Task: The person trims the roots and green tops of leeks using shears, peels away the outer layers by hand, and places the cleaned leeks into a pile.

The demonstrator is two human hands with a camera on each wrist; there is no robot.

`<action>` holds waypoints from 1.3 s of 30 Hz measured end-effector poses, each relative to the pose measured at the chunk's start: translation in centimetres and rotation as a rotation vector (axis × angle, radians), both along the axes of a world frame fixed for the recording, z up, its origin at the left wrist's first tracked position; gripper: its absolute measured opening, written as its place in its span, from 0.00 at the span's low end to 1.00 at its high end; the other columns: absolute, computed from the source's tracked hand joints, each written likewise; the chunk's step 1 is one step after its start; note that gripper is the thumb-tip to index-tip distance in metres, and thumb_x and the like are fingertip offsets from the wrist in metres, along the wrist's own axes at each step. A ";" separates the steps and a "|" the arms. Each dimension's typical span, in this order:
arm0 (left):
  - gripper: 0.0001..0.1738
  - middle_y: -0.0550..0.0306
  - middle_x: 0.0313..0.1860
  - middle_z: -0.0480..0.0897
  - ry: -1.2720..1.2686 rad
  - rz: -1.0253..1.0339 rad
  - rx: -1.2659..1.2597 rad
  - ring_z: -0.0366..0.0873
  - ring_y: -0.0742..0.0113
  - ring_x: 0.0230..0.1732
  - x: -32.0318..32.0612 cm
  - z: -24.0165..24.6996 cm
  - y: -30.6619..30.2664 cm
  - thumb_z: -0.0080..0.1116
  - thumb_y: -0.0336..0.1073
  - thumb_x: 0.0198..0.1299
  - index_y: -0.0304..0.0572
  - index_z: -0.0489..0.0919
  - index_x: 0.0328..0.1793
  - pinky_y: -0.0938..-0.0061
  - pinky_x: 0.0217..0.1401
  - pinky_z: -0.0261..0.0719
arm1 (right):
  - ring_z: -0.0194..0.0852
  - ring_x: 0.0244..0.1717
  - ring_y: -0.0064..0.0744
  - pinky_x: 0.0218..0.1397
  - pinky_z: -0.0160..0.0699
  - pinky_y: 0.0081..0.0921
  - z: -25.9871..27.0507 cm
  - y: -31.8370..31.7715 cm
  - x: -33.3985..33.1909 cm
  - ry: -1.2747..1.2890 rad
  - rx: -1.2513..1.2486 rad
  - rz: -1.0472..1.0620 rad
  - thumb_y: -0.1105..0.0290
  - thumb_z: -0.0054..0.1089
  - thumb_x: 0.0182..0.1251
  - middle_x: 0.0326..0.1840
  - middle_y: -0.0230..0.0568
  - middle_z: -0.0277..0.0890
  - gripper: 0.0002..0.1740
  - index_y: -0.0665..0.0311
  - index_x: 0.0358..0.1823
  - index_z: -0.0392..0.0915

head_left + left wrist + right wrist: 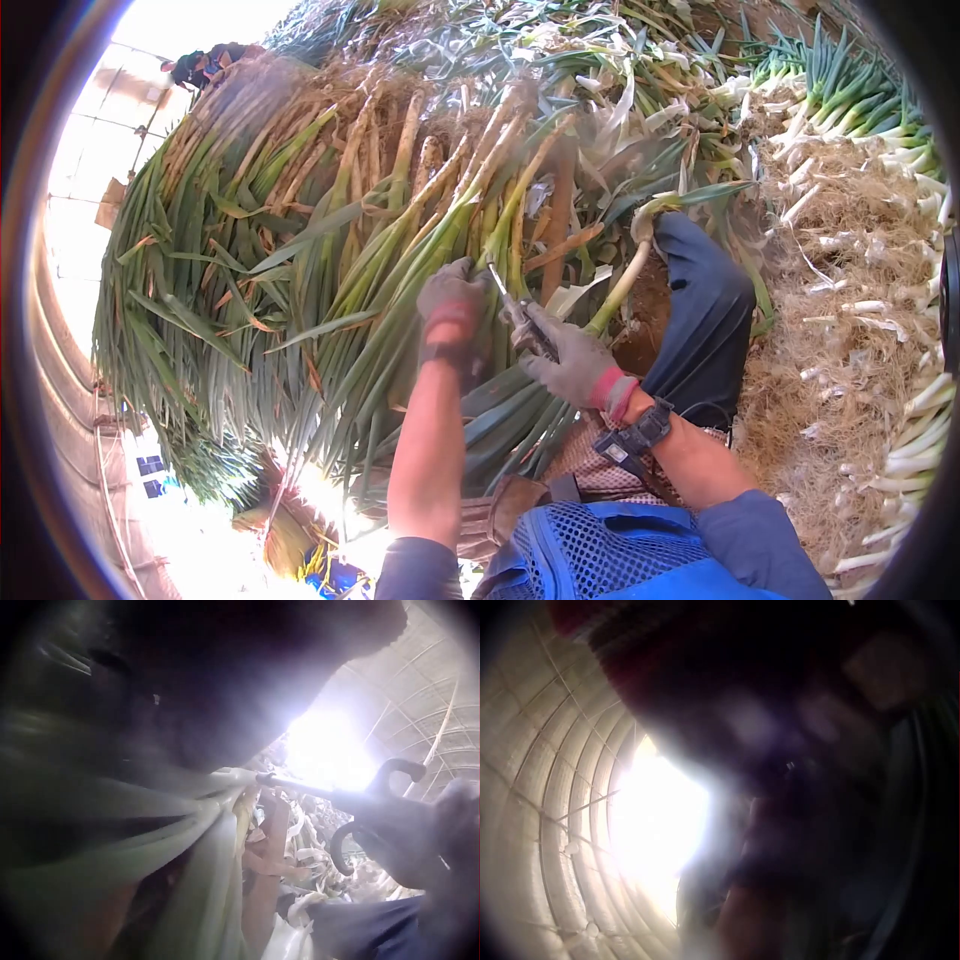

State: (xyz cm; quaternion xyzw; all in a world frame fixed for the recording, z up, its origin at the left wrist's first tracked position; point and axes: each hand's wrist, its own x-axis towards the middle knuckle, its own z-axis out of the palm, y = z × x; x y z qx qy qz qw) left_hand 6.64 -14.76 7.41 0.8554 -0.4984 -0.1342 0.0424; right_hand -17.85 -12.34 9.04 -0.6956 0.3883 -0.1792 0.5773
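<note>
My gloved left hand grips a long green onion where its leaves fan out, in front of a heap of the same. In my gloved right hand is an air blow gun, fingers curled round its body. Its thin metal nozzle points at the stalk beside the left hand. The left wrist view shows the nozzle tip right at the leaf fork, with the gun's hook and curved trigger behind it. The right wrist view is mostly dark and blurred.
A big heap of unpeeled green onions lies left and ahead, roots pointing away. Stripped leaves pile up at the back. One loose stalk leans by my bent knee. Rooty onions with pale stems line the right side.
</note>
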 end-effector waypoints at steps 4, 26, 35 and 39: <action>0.30 0.50 0.56 0.91 -0.002 0.072 0.155 0.88 0.46 0.59 -0.9 2.3 -1.2 0.68 0.64 0.62 0.51 0.90 0.59 0.55 0.62 0.82 | 0.87 0.57 0.59 0.63 0.80 0.41 -0.1 -0.9 -0.3 -0.008 0.080 -0.094 0.56 0.66 0.68 0.53 0.63 0.85 0.46 0.68 0.84 0.62; 0.36 0.40 0.48 0.90 -0.050 0.085 0.236 0.88 0.40 0.53 -1.8 2.2 -1.0 0.63 0.73 0.62 0.44 0.89 0.47 0.51 0.56 0.81 | 0.84 0.62 0.59 0.68 0.80 0.45 -3.0 -17.6 4.3 0.190 -0.077 -0.313 0.54 0.65 0.67 0.61 0.54 0.87 0.31 0.54 0.71 0.78; 0.35 0.40 0.48 0.91 -0.050 0.068 0.251 0.87 0.39 0.54 -2.5 2.5 -0.6 0.61 0.71 0.65 0.44 0.90 0.49 0.52 0.58 0.82 | 0.84 0.66 0.45 0.70 0.77 0.34 -2.9 -16.7 1.9 0.250 0.012 -0.260 0.56 0.69 0.68 0.66 0.52 0.85 0.40 0.61 0.80 0.71; 0.34 0.41 0.49 0.91 -0.017 0.015 0.262 0.88 0.40 0.54 -3.8 3.9 0.2 0.61 0.69 0.66 0.45 0.90 0.53 0.53 0.58 0.82 | 0.84 0.64 0.56 0.71 0.78 0.42 -6.0 -14.0 0.7 0.108 -0.068 -0.368 0.54 0.67 0.66 0.62 0.55 0.86 0.42 0.57 0.82 0.69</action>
